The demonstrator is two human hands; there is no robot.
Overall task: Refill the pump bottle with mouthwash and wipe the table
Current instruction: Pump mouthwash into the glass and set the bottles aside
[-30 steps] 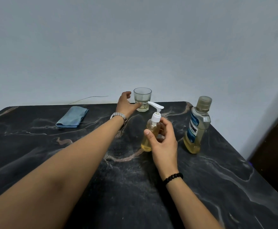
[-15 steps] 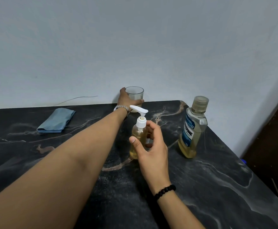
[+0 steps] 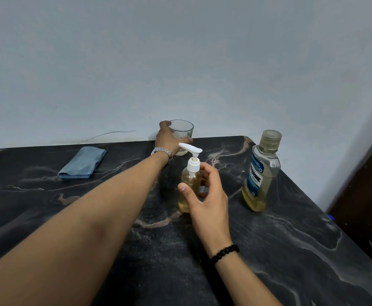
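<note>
Gripping the glass point(image 3: 181, 131) at the far edge with my left hand point(image 3: 168, 139), my right hand point(image 3: 205, 193) curled round the pump bottle point(image 3: 190, 184), I should steady both before pumping.

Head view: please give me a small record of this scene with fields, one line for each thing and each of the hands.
left hand: grips the glass at the far table edge
right hand: curled round the pump bottle
pump bottle: upright, pump on, holds yellow liquid
glass: upright, near the wall
mouthwash bottle: upright, capped, right of the pump bottle, untouched
cloth: blue, folded, far left
table: dark marble pattern
</note>
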